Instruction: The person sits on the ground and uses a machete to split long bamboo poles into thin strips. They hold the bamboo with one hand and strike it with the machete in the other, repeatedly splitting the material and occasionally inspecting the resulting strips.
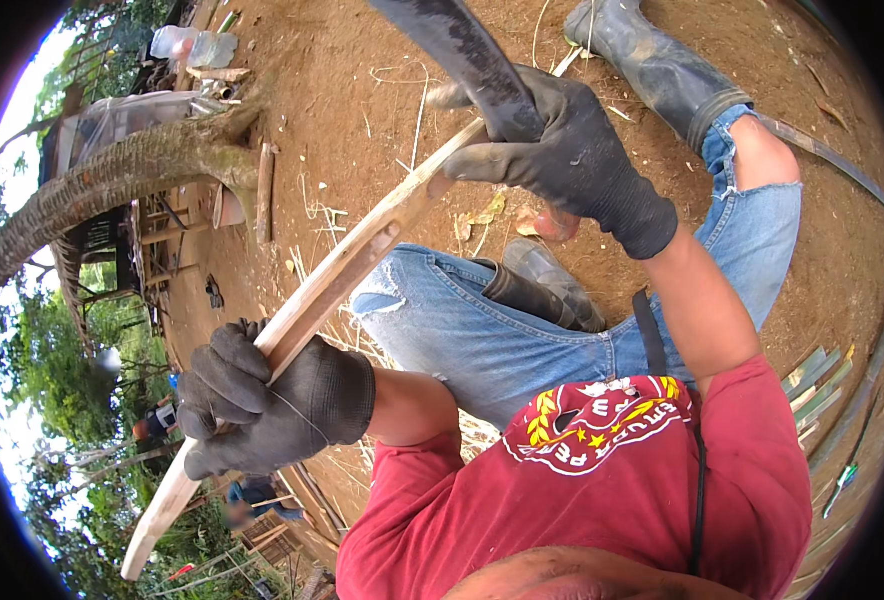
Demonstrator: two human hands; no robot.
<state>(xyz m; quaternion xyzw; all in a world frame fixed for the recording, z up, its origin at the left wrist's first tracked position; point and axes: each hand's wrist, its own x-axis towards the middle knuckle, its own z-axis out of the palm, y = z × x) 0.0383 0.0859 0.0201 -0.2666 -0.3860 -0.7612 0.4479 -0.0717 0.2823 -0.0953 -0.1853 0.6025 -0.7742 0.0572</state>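
Observation:
A long pale piece of wood (332, 280), squared off with flat cut faces and a notch or hollow partway along, runs diagonally from lower left to upper middle. Around its lower part my left hand (272, 400) is closed, in a black glove. My right hand (582, 150), also gloved in black, grips what looks like a machete (452, 60) with a dark, worn, curved blade. The blade points to the top edge of the view and crosses over the upper end of the wood. The right thumb lies against the wood; the machete's handle is hidden in the glove.
Wood shavings and thin strips lie on the brown dirt around my jeans (482, 320) and rubber boot (652, 70). A thick leaning trunk (132, 165) stands at the left. Plastic jugs (194, 45) sit beyond it. Another person (257, 495) is far off at lower left. Split strips (820, 385) lie at the right.

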